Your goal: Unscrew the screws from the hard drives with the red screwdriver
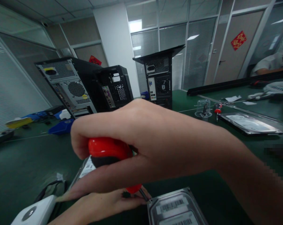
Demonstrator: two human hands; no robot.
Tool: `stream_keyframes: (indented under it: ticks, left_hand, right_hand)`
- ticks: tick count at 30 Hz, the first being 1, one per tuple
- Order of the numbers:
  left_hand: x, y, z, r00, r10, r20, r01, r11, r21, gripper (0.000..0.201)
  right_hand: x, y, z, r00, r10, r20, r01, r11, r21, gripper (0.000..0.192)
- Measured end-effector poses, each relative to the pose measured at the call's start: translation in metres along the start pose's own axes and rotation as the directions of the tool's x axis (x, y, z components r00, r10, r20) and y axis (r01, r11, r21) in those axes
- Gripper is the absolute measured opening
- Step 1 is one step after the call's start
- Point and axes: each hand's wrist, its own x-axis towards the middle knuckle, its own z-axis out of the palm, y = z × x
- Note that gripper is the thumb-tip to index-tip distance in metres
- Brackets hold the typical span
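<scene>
Two bare hands, right hand (132, 147) and forearm unsleeved, left hand (104, 203) bare, no rings or gloves

Dim, greenish, edge-warped, ceiling-lit.

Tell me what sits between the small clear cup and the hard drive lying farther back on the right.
A small red-handled screwdriver lies between the clear cup and the far hard drive, as the head view shows.

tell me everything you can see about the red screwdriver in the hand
The screwdriver has a glossy red handle with a black band, plastic by its look. The right hand wraps around the handle from above, hiding most of it. Its red collar and dark shaft angle down to the right, toward the corner of a hard drive on the green table. The left hand lies beside the shaft; the tip is hidden.
</scene>
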Motion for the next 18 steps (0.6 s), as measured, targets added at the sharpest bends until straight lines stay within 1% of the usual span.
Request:
stream_keyframes:
  ticks: [4,7,10,14,18]
  left_hand:
    - [0.0003,0.0054,-0.0006,0.999,-0.038,0.003,0.038,0.999,0.006,0.032]
    - [0.0011,0.0067,-0.0014,1.0,-0.019,0.003,0.019,1.0,0.018,0.031]
    - [0.0015,0.0052,-0.0014,1.0,-0.026,-0.002,0.026,0.999,0.018,0.031]
    - [0.0012,0.0056,-0.0002,1.0,0.01,-0.007,-0.01,1.0,0.004,0.028]
    - [0.0002,0.0078,0.0005,1.0,-0.01,-0.022,0.01,1.0,-0.003,0.026]
  right_hand:
    - [-0.0006,0.0007,-0.0006,1.0,-0.017,0.011,0.017,1.0,0.013,0.015]
    - [-0.0006,0.0006,-0.0005,1.0,0.005,0.029,-0.005,1.0,-0.013,0.018]
    - [-0.0004,0.0008,-0.0001,1.0,0.018,0.018,-0.017,1.0,-0.011,0.018]
    - [-0.0021,0.0012,0.0001,1.0,0.015,0.01,-0.015,1.0,0.007,0.016]
    - [-0.0033,0.0008,0.0001,0.999,0.033,0.014,-0.034,0.999,0.029,0.018]
